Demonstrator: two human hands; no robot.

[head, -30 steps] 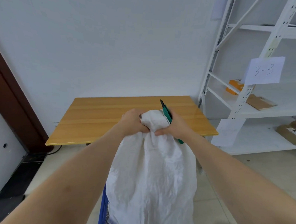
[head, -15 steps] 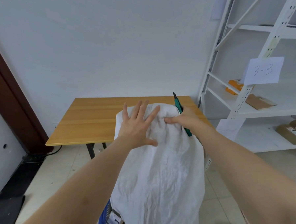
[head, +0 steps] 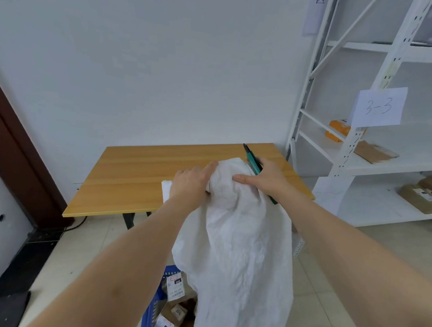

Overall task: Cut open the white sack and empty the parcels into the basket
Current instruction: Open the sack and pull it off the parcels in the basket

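change is seen first at the left hand: half a second ago its fingers were spread flat against the white sack, and now they are curled into the cloth near the sack's raised end, so a grip has been retaken. this is judged to mean that the emptying is nearly over and the limp sack is being gathered or given a last shake. below, parcels with printed labels are seen lying in the blue basket, directly under the sack's hanging mouth; whether anything remains inside the sack cannot be told, as the cloth hides it. further right, the top of the sack is pinched by the thumb and fingers of the right hand, and a green cutter is held in the same hand, its dark tip pointing up and away over the wooden table.
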